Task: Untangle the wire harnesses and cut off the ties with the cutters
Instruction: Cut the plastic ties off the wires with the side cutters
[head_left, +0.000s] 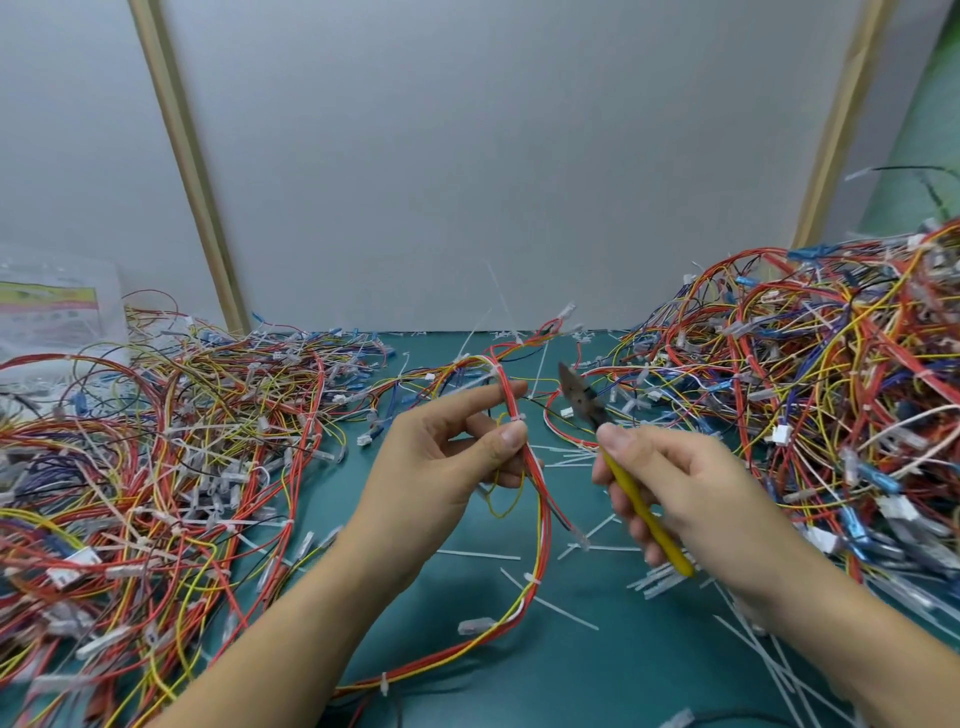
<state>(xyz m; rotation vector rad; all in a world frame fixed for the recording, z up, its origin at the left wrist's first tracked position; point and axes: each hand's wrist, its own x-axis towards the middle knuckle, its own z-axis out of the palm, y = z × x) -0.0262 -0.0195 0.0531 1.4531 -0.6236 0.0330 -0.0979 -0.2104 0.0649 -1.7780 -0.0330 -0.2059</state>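
My left hand pinches a red, yellow and white wire harness between thumb and fingers, just below a white tie on the bundle. The harness loops up over my fingers and trails down across the green mat toward the near edge, with more white ties along it. My right hand grips the yellow-handled cutters. Their dark jaws point up and left, a short way right of the held bundle and apart from it.
A large tangle of harnesses covers the left of the green mat. A taller heap fills the right. Cut white tie pieces lie scattered on the mat. A plastic bag sits far left. Grey panels stand behind.
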